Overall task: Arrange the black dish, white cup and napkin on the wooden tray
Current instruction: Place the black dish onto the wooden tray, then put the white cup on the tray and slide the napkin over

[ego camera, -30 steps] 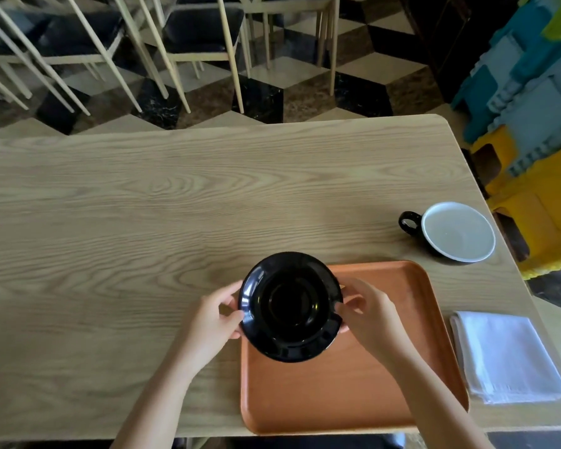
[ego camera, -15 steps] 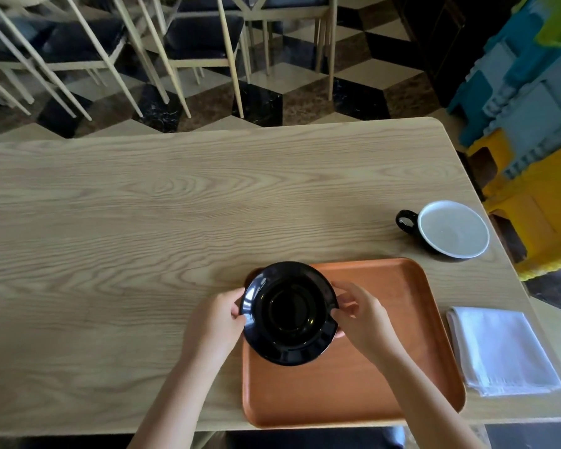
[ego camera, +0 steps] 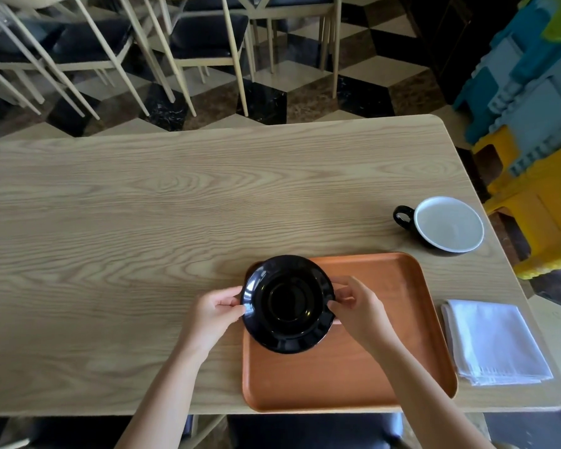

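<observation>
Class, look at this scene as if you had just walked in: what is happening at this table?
A person holds a black dish by its rim, left hand on one side and right hand on the other, over the far left corner of a wooden tray. Whether the dish touches the tray cannot be told. The white cup stands on the table beyond the tray, and the folded napkin lies to the tray's right. Neither is on the tray yet.

- Your black dish (ego camera: 288,304) sits level over the tray's (ego camera: 353,377) 10 o'clock corner.
- Your cup (ego camera: 447,225), white inside, black handle at 9 o'clock, stands at the tray's 1 o'clock.
- Your folded napkin (ego camera: 494,341) lies at its 3 o'clock.
</observation>
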The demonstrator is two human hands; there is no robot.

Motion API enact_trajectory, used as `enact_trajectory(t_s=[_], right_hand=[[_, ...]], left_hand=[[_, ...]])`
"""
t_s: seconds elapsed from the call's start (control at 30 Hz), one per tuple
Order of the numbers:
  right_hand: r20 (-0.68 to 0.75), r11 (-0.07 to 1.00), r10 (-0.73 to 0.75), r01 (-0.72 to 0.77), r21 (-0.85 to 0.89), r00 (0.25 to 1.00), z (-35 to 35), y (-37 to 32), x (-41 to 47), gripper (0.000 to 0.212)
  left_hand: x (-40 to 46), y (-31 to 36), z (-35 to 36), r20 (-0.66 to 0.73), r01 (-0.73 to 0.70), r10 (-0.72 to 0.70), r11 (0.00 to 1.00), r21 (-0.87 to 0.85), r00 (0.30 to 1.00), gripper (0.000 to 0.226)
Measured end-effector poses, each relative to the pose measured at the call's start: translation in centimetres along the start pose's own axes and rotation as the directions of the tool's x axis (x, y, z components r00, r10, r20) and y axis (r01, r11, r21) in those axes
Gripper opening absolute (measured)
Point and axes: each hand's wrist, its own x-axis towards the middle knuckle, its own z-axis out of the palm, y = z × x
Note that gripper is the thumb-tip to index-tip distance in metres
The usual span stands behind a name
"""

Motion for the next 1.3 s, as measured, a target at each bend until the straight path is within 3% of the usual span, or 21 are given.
enact_trajectory(t_s=[0.13,0.27,0.37,0.5,0.57,0.67,0.77,0.87,0.97,1.03,1.17,1.3], right_hand=[[0.044,0.996,0.056,-0.059,0.069,0.997,-0.8,0.3,0.2,0.031],[0.119,0.999,0.036,-0.038,0.010,0.992,-3.3,-0.6,-0.2,0.022],[0.081,0.997,-0.048,0.052,-0.048,0.996,-6.2,-1.8,-0.3,0.024],[-0.041,0.969,-0.170,0.159,-0.189,0.985,-10.7,-3.0,-0.3,0.023],[-0.096,0.938,-0.231,0.196,-0.285,0.968,-12.9,-3.2,-0.1,0.028],[-0.177,0.811,-0.363,0.217,-0.544,0.915,-15.6,-2.5,0.7,0.042],[-0.183,0.671,-0.440,0.187,-0.717,0.879,-17.6,-0.4,2.3,0.062],[-0.171,0.635,-0.389,0.129,-0.761,0.905,-19.1,1.5,3.7,0.077],[-0.138,0.679,-0.283,0.097,-0.728,0.949,-19.9,2.9,4.9,0.081],[-0.118,0.711,-0.273,0.117,-0.693,0.955,-20.1,3.3,5.3,0.078],[-0.122,0.762,-0.271,0.136,-0.634,0.955,-20.2,3.5,5.4,0.074],[-0.124,0.773,-0.305,0.169,-0.612,0.944,-20.4,3.2,5.3,0.075]], left_hand=[[-0.4,-0.1,0.4,-0.063,0.018,-0.019,1.000,-0.016,0.998,0.031],[-0.8,0.9,-0.3,-0.106,-0.031,0.047,0.988,0.148,0.993,0.016],[-1.4,3.6,0.1,-0.135,-0.168,0.210,0.948,0.270,0.968,0.016],[-1.8,8.6,4.3,-0.024,-0.389,0.411,0.880,0.272,0.912,0.025],[-1.8,10.6,7.1,0.048,-0.550,0.576,0.747,0.373,0.816,0.031],[-1.5,13.4,11.6,0.175,-0.740,0.787,0.444,0.506,0.592,0.041],[0.0,14.8,15.9,0.327,-0.779,0.831,0.186,0.599,0.449,0.054],[2.2,15.3,19.3,0.434,-0.768,0.781,0.089,0.634,0.448,0.072],[3.8,15.8,21.6,0.486,-0.748,0.740,0.035,0.662,0.465,0.076],[4.4,15.8,22.7,0.495,-0.750,0.710,0.071,0.658,0.501,0.069],[5.2,15.7,23.5,0.524,-0.792,0.722,0.052,0.609,0.451,0.054],[5.7,16.2,23.0,0.515,-0.823,0.728,0.120,0.555,0.453,0.051]])
